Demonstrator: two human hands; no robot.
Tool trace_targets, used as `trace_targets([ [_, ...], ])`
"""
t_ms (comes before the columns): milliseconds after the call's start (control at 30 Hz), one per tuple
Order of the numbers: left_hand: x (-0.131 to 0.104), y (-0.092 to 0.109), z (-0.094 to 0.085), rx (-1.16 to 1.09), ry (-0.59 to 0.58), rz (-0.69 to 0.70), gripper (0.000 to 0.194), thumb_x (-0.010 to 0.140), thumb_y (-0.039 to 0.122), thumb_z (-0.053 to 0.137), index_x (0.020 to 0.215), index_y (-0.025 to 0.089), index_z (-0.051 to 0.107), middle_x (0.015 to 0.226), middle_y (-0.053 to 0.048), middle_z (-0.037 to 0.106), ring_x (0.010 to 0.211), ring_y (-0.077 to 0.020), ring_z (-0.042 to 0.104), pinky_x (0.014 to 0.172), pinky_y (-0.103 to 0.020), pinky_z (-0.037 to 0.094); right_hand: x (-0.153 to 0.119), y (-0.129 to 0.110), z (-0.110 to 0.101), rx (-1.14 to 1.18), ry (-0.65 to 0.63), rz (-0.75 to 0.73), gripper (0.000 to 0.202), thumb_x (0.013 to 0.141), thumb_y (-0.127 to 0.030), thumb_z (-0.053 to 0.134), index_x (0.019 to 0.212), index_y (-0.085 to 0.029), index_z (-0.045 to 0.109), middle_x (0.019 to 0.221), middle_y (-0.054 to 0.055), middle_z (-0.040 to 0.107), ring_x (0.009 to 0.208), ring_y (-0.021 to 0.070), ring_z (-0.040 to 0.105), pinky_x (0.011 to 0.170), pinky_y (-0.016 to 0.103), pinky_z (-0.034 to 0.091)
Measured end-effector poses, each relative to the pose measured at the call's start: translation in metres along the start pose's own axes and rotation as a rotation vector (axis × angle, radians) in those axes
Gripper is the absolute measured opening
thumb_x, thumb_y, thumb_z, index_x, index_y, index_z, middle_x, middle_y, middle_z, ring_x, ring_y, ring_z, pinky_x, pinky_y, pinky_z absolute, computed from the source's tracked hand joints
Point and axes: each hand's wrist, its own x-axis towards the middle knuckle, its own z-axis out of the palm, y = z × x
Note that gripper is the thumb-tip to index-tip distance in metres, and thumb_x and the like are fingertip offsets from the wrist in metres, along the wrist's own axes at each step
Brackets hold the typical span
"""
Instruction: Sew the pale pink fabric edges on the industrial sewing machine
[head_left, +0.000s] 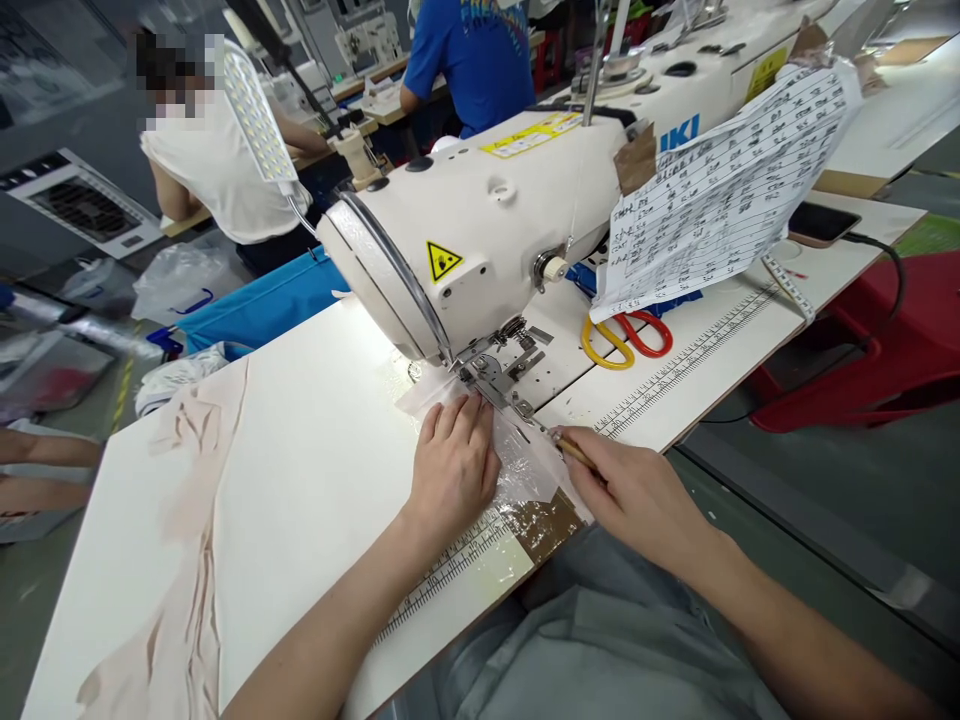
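Observation:
My left hand point(454, 455) lies palm down close to the needle area of a white sewing machine point(465, 210). Its fingers are slightly bent and rest on a piece of pale fabric point(420, 392), partly hidden beneath them. My right hand point(630, 490) is closed around a slim awl-like tool with a brown handle point(576, 452). The tool points toward the metal guide point(523, 405) beside the presser foot; its tip is too small to make out. Pale fabric and clear tape lie between my two hands.
Yellow-and-red-handled scissors point(615, 350) lie right of the needle area. A handwritten sheet point(727, 190) hangs from the machine, with a phone point(823, 224) behind it. More pale fabric point(199, 530) lies at left on the table. A red stool point(862, 370) stands at right; people sit beyond.

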Motion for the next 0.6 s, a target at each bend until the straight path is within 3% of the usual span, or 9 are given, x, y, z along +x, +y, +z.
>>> trace_targets([
  [133, -0.001, 0.003, -0.002, -0.006, -0.002, 0.000, 0.041, 0.097, 0.027, 0.039, 0.129, 0.008, 0.058, 0.134, -0.016, 0.058, 0.128, -0.0299, 0.050, 0.110, -0.049, 0.036, 0.002, 0.014, 0.003, 0.124, 0.029, 0.068, 0.025, 0.099, -0.031, 0.035, 0.101, -0.019, 0.057, 0.069, 0.001, 0.067, 0.050, 0.0158, 0.057, 0.049, 0.026, 0.041],
  [233, -0.001, 0.007, -0.003, -0.014, -0.005, -0.009, 0.043, 0.099, 0.033, 0.039, 0.129, 0.009, 0.058, 0.134, -0.016, 0.058, 0.128, -0.0300, 0.049, 0.111, -0.049, 0.035, 0.001, 0.018, 0.006, 0.154, 0.028, 0.092, 0.025, 0.099, -0.033, 0.036, 0.100, -0.020, 0.057, 0.073, 0.002, 0.069, 0.049, 0.0150, 0.054, 0.049, 0.026, 0.040],
  [433, -0.004, 0.008, -0.003, 0.003, -0.024, 0.002, 0.042, 0.094, 0.023, 0.043, 0.132, 0.008, 0.055, 0.137, -0.016, 0.056, 0.129, -0.0296, 0.048, 0.111, -0.048, 0.035, 0.000, 0.020, 0.008, 0.196, 0.034, 0.105, 0.026, 0.099, -0.035, 0.037, 0.103, -0.020, 0.058, 0.069, 0.001, 0.066, 0.047, 0.0143, 0.051, 0.047, 0.025, 0.038],
  [600, -0.004, 0.010, -0.003, 0.000, -0.004, -0.005, 0.040, 0.098, 0.028, 0.038, 0.128, 0.009, 0.057, 0.135, -0.015, 0.058, 0.128, -0.0289, 0.049, 0.111, -0.048, 0.035, 0.001, 0.018, 0.005, 0.215, 0.027, 0.114, 0.028, 0.098, -0.035, 0.037, 0.103, -0.019, 0.060, 0.067, 0.001, 0.064, 0.049, 0.0147, 0.052, 0.048, 0.025, 0.038],
])
